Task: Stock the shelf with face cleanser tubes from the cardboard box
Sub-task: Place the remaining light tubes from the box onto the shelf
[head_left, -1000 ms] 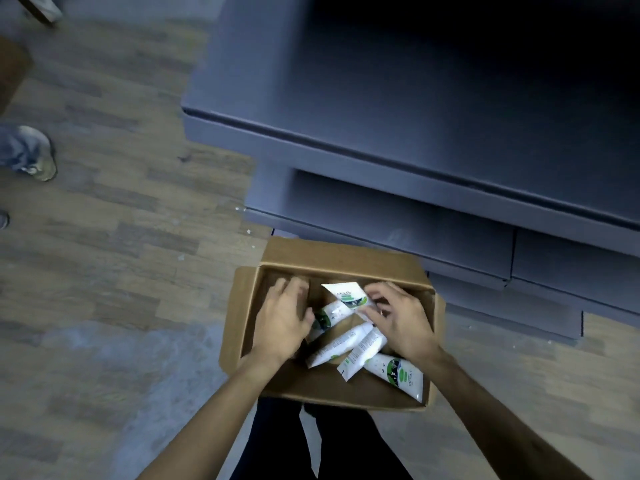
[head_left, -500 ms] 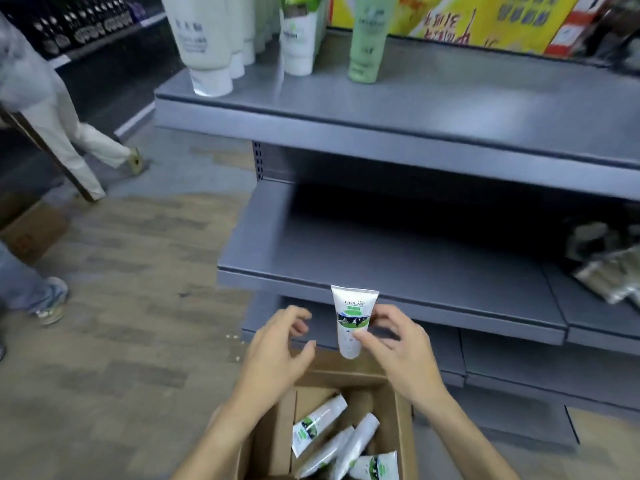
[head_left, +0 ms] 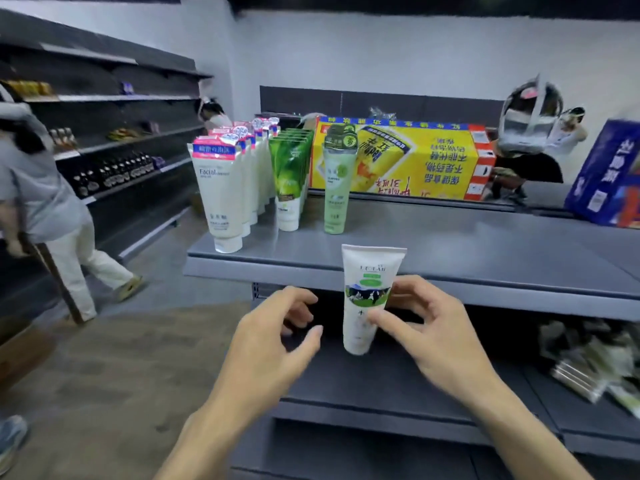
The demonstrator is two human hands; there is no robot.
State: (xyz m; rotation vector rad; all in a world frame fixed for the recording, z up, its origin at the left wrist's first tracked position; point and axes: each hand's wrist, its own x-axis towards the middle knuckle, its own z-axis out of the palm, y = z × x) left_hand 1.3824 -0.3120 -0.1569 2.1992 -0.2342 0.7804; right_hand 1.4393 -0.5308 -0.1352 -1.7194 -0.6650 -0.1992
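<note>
My right hand (head_left: 429, 327) pinches a white face cleanser tube (head_left: 367, 296) with a green label, cap down, just in front of the grey top shelf (head_left: 450, 251). My left hand (head_left: 277, 337) hovers beside it, fingers loosely curled, holding nothing. The tube hangs level with the shelf's front edge. On the shelf stand a row of white tubes with pink tops (head_left: 221, 199), a row of dark green tubes (head_left: 289, 181) and one pale green tube (head_left: 337, 185). The cardboard box is out of view below.
A yellow carton (head_left: 408, 161) and a blue box (head_left: 609, 174) sit at the back of the shelf. Packets (head_left: 595, 358) lie on the lower shelf at right. A person in white trousers (head_left: 62, 216) walks on the left, by dark wall shelves (head_left: 114, 133).
My right hand lifted one tube out of the box and raised it to the top shelf's edge. The view swung up from the box to the shelf.
</note>
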